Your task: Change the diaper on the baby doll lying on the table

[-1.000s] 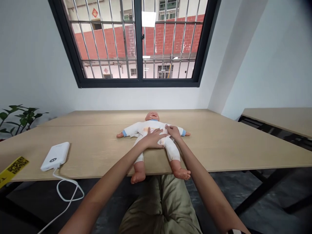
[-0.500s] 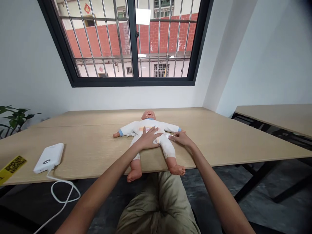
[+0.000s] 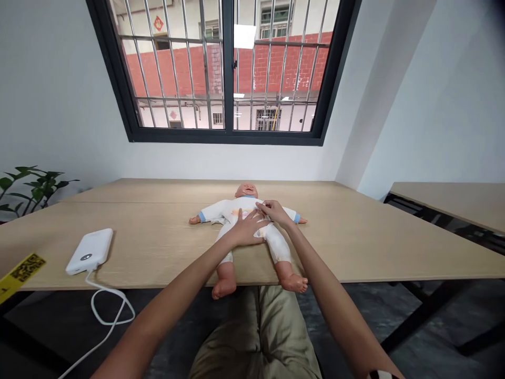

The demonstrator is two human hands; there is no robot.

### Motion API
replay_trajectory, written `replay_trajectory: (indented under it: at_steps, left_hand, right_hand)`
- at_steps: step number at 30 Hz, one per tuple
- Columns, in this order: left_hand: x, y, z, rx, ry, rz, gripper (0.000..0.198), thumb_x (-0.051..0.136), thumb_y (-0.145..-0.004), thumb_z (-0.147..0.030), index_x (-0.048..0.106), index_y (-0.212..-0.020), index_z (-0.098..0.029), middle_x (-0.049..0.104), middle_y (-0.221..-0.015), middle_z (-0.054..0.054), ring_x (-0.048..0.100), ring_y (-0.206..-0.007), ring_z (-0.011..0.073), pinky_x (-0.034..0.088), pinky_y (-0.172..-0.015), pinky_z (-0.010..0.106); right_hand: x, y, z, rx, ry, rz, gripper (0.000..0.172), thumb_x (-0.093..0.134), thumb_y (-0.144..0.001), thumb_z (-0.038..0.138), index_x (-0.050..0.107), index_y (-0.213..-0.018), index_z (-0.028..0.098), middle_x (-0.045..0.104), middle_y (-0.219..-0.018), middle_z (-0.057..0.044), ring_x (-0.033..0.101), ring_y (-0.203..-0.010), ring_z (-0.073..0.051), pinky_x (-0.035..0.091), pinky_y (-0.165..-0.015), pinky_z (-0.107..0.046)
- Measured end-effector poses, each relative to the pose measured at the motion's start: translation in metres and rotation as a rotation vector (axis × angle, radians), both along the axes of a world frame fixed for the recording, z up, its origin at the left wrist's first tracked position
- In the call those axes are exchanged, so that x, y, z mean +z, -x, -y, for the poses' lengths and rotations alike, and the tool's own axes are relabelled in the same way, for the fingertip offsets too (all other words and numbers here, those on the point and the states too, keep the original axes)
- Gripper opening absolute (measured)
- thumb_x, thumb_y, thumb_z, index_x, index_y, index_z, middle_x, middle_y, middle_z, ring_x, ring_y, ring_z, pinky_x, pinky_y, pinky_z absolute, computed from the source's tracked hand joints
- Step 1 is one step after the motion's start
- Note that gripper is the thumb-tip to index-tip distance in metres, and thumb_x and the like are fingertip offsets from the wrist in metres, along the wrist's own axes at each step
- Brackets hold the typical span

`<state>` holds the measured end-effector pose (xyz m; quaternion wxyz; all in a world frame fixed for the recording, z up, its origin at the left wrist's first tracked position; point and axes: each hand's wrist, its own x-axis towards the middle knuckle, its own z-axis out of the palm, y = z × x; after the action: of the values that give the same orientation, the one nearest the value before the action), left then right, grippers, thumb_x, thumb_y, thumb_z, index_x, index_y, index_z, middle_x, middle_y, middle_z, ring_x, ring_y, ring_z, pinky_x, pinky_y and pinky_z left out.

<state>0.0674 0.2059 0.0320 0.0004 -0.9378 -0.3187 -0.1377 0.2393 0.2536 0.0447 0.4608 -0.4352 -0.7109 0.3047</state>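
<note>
A baby doll (image 3: pixel 278 246) in a white suit with blue cuffs lies on its back on the table, head toward the window and feet past the front edge. Spread over its belly is my left hand (image 3: pixel 249 229), fingers apart and pressing on the white cloth. Just above and right of it, my right hand (image 3: pixel 275 211) is closed in a pinch at the doll's front. Whatever sits between those fingertips is too small to make out. Both hands hide much of the waist, where some white material with a coloured print shows.
A white power bank (image 3: pixel 91 250) lies at the table's left, its white cable (image 3: pixel 114 321) hanging over the front edge. A yellow label (image 3: pixel 19 273) is at the far left, near a potted plant (image 3: pixel 37 187). Another table (image 3: pixel 453 202) stands right. A barred window (image 3: pixel 226 136) is ahead.
My right hand has moved from the doll's right-side hip up and left to its front, above my left hand. My left hand stays on the belly. The view has shifted slightly.
</note>
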Motion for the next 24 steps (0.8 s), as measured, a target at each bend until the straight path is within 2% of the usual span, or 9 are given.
replay_trajectory:
  at_steps: [3, 6, 9, 11, 17, 20, 24]
  left_hand:
    - [-0.002, 0.000, 0.001, 0.010, -0.031, 0.002, 0.064, 0.056, -0.086, -0.046, 0.035, -0.145, -0.034, 0.029, -0.156, 0.010, 0.019, -0.144, 0.0352, 0.001, -0.105, 0.076]
    - [-0.003, 0.000, 0.001, 0.014, -0.055, 0.005, 0.064, 0.055, -0.086, -0.048, 0.035, -0.145, -0.033, 0.032, -0.154, 0.009, 0.023, -0.143, 0.0348, 0.001, -0.107, 0.074]
    - [-0.004, 0.002, 0.002, 0.008, -0.051, 0.011, 0.063, 0.055, -0.086, -0.049, 0.037, -0.144, -0.032, 0.032, -0.155, 0.009, 0.024, -0.142, 0.0373, 0.002, -0.106, 0.076]
    - [-0.005, 0.002, 0.001, 0.008, -0.045, 0.010, 0.062, 0.055, -0.086, -0.048, 0.038, -0.144, -0.033, 0.031, -0.155, 0.008, 0.020, -0.143, 0.0394, 0.003, -0.106, 0.076]
    - [-0.003, 0.002, 0.003, 0.020, -0.044, -0.021, 0.060, 0.056, -0.085, -0.047, 0.043, -0.142, -0.030, 0.031, -0.156, 0.006, 0.006, -0.146, 0.0389, 0.003, -0.107, 0.075]
    - [-0.002, 0.001, 0.006, 0.023, -0.049, -0.038, 0.058, 0.055, -0.086, -0.045, 0.044, -0.141, -0.029, 0.034, -0.154, 0.007, 0.006, -0.147, 0.0362, 0.000, -0.106, 0.076]
    - [-0.002, 0.000, 0.006, 0.005, -0.062, -0.038, 0.056, 0.054, -0.086, -0.044, 0.045, -0.139, -0.031, 0.034, -0.154, 0.006, 0.010, -0.147, 0.0326, -0.002, -0.107, 0.074]
  right_hand:
    - [-0.006, 0.003, 0.004, 0.037, 0.088, -0.099, 0.050, 0.056, -0.076, 0.062, 0.060, -0.062, 0.014, 0.047, -0.054, 0.002, 0.039, -0.053, -0.010, 0.029, -0.053, -0.024]
    - [-0.014, -0.001, 0.008, 0.078, 0.142, -0.249, 0.041, 0.068, -0.069, 0.054, 0.068, -0.079, 0.014, 0.058, -0.064, 0.001, 0.049, -0.061, -0.012, 0.035, -0.057, -0.024]
    - [-0.020, -0.003, 0.010, 0.164, 0.148, -0.343, 0.046, 0.077, -0.063, 0.040, 0.066, -0.102, 0.019, 0.066, -0.076, 0.001, 0.056, -0.069, -0.013, 0.040, -0.063, -0.023]
    - [-0.023, -0.004, 0.009, 0.173, 0.146, -0.375, 0.050, 0.078, -0.064, 0.037, 0.063, -0.108, 0.021, 0.067, -0.077, 0.002, 0.058, -0.069, -0.012, 0.042, -0.064, -0.023]
    - [-0.031, -0.005, 0.005, 0.130, 0.211, -0.410, 0.050, 0.081, -0.060, 0.034, 0.066, -0.104, 0.018, 0.069, -0.078, 0.000, 0.061, -0.068, -0.013, 0.045, -0.062, -0.023]
    - [-0.032, -0.004, 0.003, 0.133, 0.232, -0.420, 0.051, 0.082, -0.057, 0.032, 0.067, -0.104, 0.018, 0.069, -0.079, -0.001, 0.063, -0.074, -0.015, 0.048, -0.066, -0.025]
    - [-0.034, -0.003, -0.001, 0.098, 0.219, -0.411, 0.050, 0.082, -0.052, 0.028, 0.067, -0.099, 0.018, 0.067, -0.079, -0.001, 0.061, -0.071, -0.015, 0.048, -0.064, -0.025]
